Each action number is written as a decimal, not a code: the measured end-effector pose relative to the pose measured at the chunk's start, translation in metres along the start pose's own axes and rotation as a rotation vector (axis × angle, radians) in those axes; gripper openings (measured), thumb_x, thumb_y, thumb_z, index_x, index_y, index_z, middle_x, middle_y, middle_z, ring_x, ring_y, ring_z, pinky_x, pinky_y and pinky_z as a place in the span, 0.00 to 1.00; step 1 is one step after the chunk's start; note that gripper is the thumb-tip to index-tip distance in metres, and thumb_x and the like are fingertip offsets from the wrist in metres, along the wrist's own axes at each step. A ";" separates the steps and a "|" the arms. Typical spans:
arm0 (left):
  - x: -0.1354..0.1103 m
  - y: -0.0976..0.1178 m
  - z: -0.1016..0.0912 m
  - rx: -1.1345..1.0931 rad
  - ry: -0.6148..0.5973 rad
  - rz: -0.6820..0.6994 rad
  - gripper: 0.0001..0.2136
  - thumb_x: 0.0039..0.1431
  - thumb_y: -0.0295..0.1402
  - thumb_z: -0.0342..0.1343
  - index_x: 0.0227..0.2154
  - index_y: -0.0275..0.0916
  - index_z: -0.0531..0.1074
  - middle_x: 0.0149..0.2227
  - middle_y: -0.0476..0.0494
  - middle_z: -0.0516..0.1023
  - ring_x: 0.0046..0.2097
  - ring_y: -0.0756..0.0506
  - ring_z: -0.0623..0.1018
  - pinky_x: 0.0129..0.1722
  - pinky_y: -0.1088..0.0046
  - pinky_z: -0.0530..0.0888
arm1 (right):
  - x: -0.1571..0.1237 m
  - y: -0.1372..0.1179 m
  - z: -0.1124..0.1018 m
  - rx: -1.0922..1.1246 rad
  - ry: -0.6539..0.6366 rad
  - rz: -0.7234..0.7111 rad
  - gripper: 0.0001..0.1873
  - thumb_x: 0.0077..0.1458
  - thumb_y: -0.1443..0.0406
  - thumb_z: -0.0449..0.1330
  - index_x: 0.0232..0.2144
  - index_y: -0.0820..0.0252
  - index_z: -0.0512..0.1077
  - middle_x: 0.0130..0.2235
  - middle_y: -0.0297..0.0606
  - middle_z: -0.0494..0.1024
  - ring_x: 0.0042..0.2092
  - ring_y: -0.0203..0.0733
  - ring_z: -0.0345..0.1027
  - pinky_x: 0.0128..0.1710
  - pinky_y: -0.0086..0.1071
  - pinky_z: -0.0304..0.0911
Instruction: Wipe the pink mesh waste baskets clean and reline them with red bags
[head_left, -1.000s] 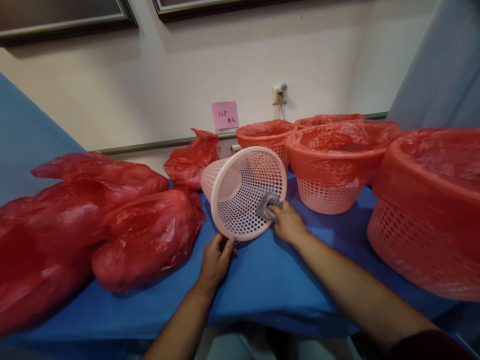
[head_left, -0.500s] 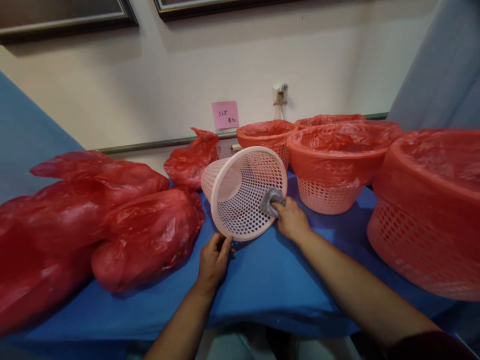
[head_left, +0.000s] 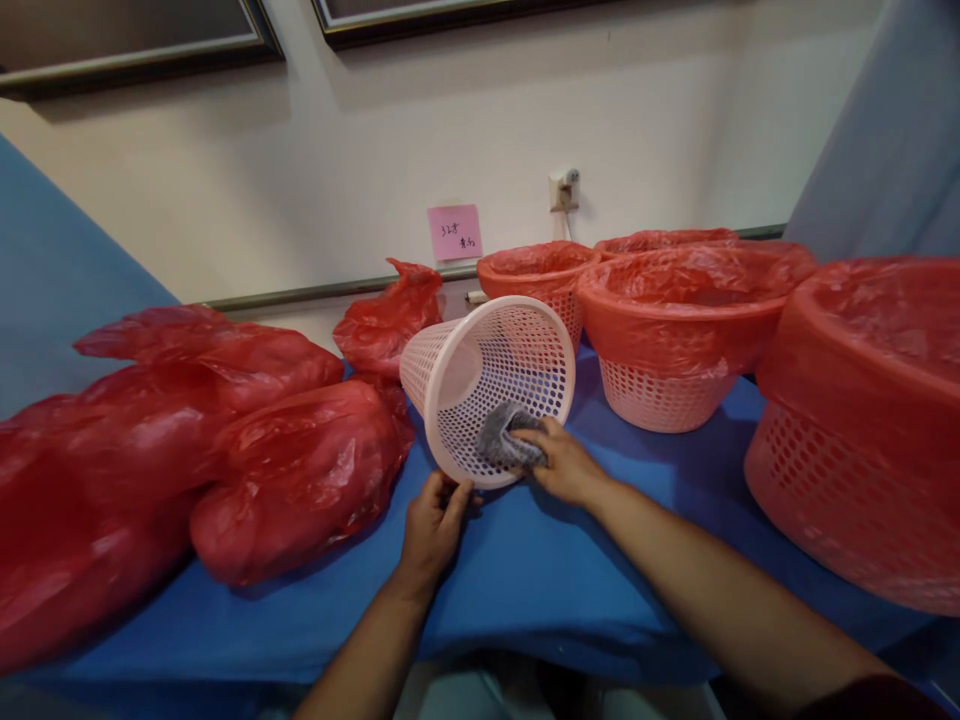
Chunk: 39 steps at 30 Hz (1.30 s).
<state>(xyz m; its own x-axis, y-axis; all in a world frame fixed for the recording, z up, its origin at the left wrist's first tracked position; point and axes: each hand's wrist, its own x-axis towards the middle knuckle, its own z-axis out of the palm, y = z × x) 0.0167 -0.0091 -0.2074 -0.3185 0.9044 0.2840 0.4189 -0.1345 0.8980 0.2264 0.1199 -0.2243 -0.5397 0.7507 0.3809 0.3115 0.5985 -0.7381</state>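
A pale pink plastic basket (head_left: 442, 370) with a lattice wall lies on its side, its mouth facing me. My left hand (head_left: 435, 522) pinches the near lower edge of its rim, fingers closed and partly hidden under it. In my right hand (head_left: 562, 462) is a grey cloth (head_left: 504, 434), pressed against the inner wall close to the rim's lower right. The fingers of that hand are bent around the cloth. Under the basket spreads a blue tablecloth (head_left: 517, 590).
Full red plastic bags (head_left: 300, 470) are heaped on the left, with a smaller tied red bag (head_left: 386, 320) behind. On the right stand several baskets lined with red bags (head_left: 675, 330). A pink note (head_left: 454, 232) and a socket (head_left: 564, 190) are on the wall.
My right hand and the grey cloth have moved left and down along the basket's inner wall, and more of the cloth shows. My left hand stays at the rim.
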 end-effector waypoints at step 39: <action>0.000 0.007 0.001 0.144 -0.050 0.011 0.13 0.62 0.43 0.55 0.34 0.38 0.73 0.25 0.47 0.81 0.29 0.45 0.81 0.34 0.69 0.78 | 0.005 0.008 -0.014 -0.155 0.128 0.181 0.35 0.51 0.71 0.61 0.62 0.52 0.68 0.58 0.46 0.66 0.57 0.51 0.66 0.59 0.44 0.64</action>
<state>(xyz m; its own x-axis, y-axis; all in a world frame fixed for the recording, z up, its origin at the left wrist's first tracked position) 0.0206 -0.0098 -0.2010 -0.2723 0.9227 0.2729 0.5406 -0.0879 0.8367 0.2376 0.1325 -0.2206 -0.3644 0.8725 0.3254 0.5153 0.4800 -0.7099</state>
